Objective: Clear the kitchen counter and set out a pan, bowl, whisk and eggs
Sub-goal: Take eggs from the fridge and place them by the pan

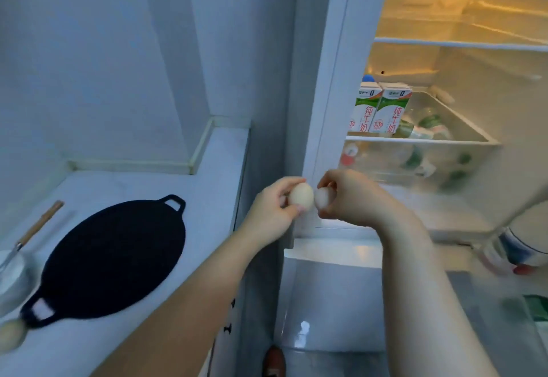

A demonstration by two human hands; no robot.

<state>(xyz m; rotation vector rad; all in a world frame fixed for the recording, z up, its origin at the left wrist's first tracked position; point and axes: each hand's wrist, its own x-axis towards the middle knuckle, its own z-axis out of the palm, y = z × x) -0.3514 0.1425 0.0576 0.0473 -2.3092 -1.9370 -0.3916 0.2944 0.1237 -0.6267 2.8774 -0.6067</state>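
Observation:
My left hand (272, 213) pinches a beige egg (301, 196) in front of the open fridge. Right beside it, my right hand (353, 198) grips a paler egg (323, 200); the two eggs almost touch. On the white counter (207, 169) to the left lies a flat black pan (115, 261) with two loop handles. A third egg (12, 336) rests on the counter by the pan's near handle. At the far left edge stands a bowl (12, 275) with a wooden-handled whisk (41, 223) in it; only part of both shows.
The fridge stands open on the right, lit inside. Two milk cartons (379, 109) and several bottles sit in a door shelf (421, 140). A clear drawer lies below the hands. The wall corner closes the counter at the back.

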